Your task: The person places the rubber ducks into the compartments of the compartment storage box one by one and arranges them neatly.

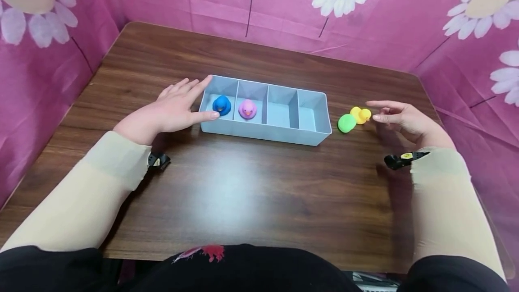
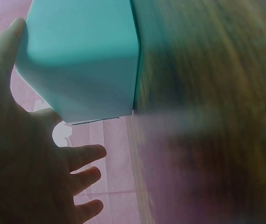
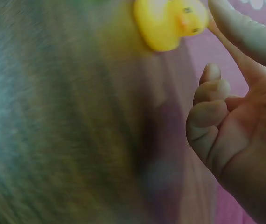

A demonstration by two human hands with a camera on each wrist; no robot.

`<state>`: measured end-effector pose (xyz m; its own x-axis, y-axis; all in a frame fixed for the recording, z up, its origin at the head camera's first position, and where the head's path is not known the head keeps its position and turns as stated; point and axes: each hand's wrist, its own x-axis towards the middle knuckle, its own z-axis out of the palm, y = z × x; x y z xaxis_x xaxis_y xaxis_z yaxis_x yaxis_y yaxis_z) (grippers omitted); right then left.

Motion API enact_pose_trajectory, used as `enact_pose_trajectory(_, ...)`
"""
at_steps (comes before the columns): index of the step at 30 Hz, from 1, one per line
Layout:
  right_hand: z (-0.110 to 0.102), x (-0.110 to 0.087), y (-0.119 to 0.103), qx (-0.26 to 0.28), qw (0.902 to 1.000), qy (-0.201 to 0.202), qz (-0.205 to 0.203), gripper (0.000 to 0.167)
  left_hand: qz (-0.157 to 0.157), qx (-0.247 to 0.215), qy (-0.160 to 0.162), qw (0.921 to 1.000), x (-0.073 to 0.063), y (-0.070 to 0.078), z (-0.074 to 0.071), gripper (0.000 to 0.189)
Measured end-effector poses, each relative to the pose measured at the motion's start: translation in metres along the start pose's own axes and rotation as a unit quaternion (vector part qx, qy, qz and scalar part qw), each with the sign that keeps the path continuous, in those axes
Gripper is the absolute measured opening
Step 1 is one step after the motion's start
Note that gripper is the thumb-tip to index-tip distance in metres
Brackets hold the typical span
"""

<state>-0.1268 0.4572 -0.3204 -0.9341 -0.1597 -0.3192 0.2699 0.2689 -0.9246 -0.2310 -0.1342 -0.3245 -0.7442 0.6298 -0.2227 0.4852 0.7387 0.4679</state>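
On the table stands a light grey-blue box (image 1: 263,130) with several compartments in a row. In its leftmost compartment sits a blue rubber duck (image 1: 221,105), and a pink rubber duck (image 1: 248,109) occupies the one beside it. My left hand (image 1: 172,111) rests at the box's left end, thumb and index finger at the rim, the other fingers stretched out. To the right of the box lie a green rounded toy (image 1: 346,123) and a yellow rubber duck (image 1: 360,115), touching each other. My right hand (image 1: 407,120) hovers right beside the yellow duck, thumb and index finger apart, the other fingers bent, holding nothing.
The brown wooden table (image 1: 259,202) extends in front of the box. A pink cloth (image 1: 284,12) with white flowers hangs behind and along both sides. Dark straps with small wrist cameras (image 1: 159,161) sit at both wrists.
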Motion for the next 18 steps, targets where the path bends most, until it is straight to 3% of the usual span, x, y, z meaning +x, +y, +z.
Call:
enact_pose_trajectory(3,0.009,0.007,0.014,-0.004,0.9995,0.023,-0.019,0.048,0.0,0.002,0.004,1.0,0.0,-0.001,0.0,0.096)
enact_pose_trajectory(7,0.011,0.007,0.02,0.034,0.9985,0.013,-0.04,0.047,0.003,0.003,0.009,1.0,0.0,-0.001,0.001,0.096)
enact_pose_trajectory(13,0.012,0.011,0.021,0.002,0.9981,0.055,-0.028,0.044,0.002,0.003,0.01,0.9999,-0.001,-0.001,0.001,0.095)
enact_pose_trajectory(18,0.014,0.013,0.022,-0.007,0.9978,0.063,-0.02,0.04,0.002,0.001,0.009,1.0,-0.001,-0.002,0.001,0.095)
